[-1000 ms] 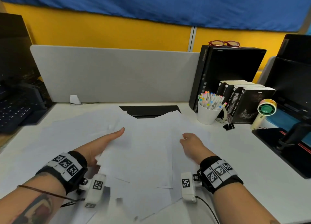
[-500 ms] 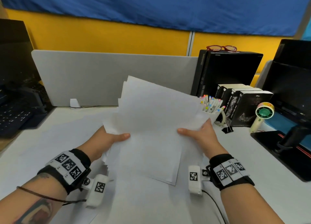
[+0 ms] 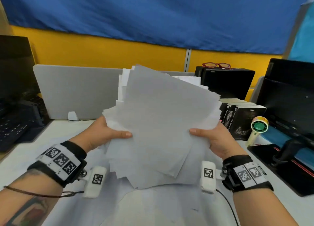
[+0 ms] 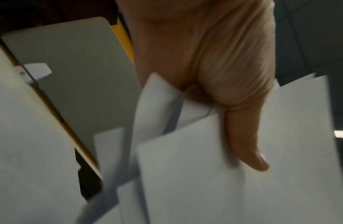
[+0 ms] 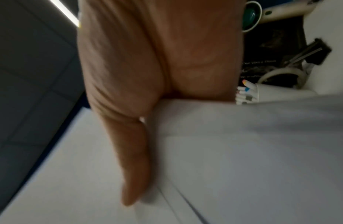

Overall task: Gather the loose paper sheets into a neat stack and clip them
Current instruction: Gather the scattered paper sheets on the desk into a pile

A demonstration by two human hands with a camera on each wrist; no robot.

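A ragged bundle of white paper sheets (image 3: pixel 158 120) is held up off the white desk (image 3: pixel 51 134), tilted, with corners sticking out unevenly. My left hand (image 3: pixel 110 134) grips its left edge, thumb in front and fingers hidden behind the paper (image 4: pixel 205 174). On the other edge my right hand (image 3: pixel 209 137) grips the same way, its thumb lying over the sheets (image 5: pixel 243 151). More white sheets (image 3: pixel 161 205) lie flat on the desk below the bundle. A black binder clip (image 5: pixel 318 53) shows in the right wrist view beside the pen cup (image 5: pixel 278 94); the bundle hides it in the head view.
A grey divider panel (image 3: pixel 76 91) runs along the back of the desk. Black books (image 3: pixel 243 120), a small hand fan (image 3: pixel 258 127) and a black computer case (image 3: pixel 226 81) with red glasses (image 3: pixel 215 65) stand at the right. A keyboard (image 3: pixel 11 130) sits far left, a black tray (image 3: pixel 280 163) at right.
Both hands have taken hold of the sheets that lay spread on the desk and raised them into an upright bundle, now higher than half a second ago.
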